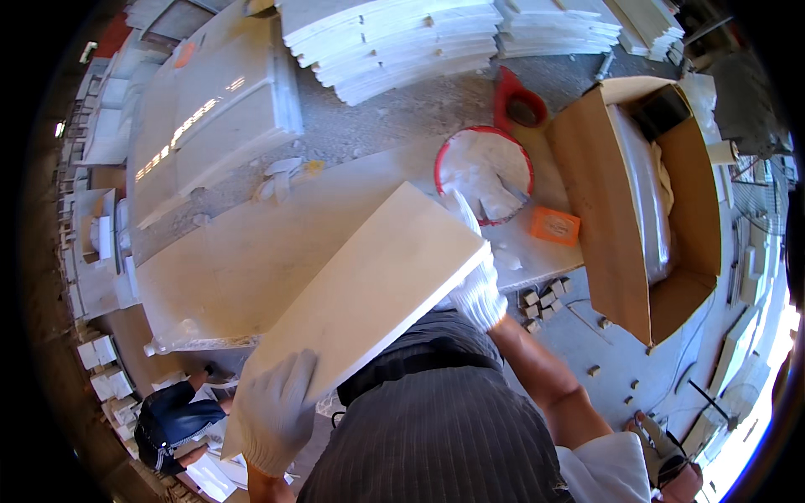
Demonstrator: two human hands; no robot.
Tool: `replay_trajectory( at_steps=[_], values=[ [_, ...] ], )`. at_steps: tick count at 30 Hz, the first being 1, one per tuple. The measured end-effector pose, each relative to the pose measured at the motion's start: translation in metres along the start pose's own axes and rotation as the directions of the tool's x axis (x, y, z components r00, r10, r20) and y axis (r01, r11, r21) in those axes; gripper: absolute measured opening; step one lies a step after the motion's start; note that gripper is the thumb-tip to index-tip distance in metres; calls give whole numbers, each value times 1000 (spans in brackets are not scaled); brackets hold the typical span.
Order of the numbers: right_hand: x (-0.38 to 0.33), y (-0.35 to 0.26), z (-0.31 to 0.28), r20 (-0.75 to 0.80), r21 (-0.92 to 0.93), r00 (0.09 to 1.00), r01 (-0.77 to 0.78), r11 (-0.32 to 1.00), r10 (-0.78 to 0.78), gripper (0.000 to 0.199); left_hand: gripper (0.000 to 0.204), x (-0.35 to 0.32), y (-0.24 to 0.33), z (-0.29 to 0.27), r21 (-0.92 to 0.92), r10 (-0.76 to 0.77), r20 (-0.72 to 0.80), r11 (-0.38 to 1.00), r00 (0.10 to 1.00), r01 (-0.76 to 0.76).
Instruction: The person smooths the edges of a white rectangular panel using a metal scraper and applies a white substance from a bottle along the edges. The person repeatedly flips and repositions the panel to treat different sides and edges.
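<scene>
A long white stone slab (360, 285) lies tilted across the front of my body, one end far right and the other near left. My left hand (272, 411), in a pale work glove, grips its near left end with the fingers over the upper face. At the far right end, my gloved right hand (480, 289) holds the short edge, its fingers partly hidden behind the slab. Just beyond that hand is a round red-rimmed container (449, 144) with white powdery stuff in it. An orange box (554, 226) sits to its right.
Under the slab is a stone-topped table (201, 268). Stacks of white slabs (394, 42) stand behind it. An open cardboard box (591, 168) and a red ring-shaped holder (518, 105) are at right. Small blocks (545, 300) lie on the floor. Another person (172, 423) is at lower left.
</scene>
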State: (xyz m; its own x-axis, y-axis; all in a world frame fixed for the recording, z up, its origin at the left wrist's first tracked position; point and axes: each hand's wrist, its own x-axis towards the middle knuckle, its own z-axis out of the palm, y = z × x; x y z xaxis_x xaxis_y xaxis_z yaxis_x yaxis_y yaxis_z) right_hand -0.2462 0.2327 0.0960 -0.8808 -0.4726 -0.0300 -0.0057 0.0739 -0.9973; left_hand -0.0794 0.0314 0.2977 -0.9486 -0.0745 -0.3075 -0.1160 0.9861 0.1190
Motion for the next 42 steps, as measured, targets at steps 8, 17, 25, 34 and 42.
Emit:
replay_trajectory(
  at_steps=[8, 17, 25, 34, 42],
  values=[
    [-51, -99, 40, 676, 239, 720, -412, 879, 155, 75, 38, -1, 8, 19, -18, 62, -64, 998, 996, -63],
    [-91, -82, 60, 173, 265, 771, -636, 725, 614, 40, 42, 0, 67, 91, 5, -126, -245, 991, 961, 131],
    [-108, -39, 36, 160, 69, 889, -444, 893, 430, 40, 60, 5, 81, 114, -135, -105, -192, 988, 976, 80],
    [-82, -48, 21, 280, 352, 600, -790, 501, 749, 37, 61, 39, -49, 157, -629, -258, 54, 742, 965, 234],
    [-86, -36, 15, 355, 277, 800, -584, 763, 484, 29, 59, 148, -128, 188, -829, -395, 89, 479, 914, 287]
  ],
)
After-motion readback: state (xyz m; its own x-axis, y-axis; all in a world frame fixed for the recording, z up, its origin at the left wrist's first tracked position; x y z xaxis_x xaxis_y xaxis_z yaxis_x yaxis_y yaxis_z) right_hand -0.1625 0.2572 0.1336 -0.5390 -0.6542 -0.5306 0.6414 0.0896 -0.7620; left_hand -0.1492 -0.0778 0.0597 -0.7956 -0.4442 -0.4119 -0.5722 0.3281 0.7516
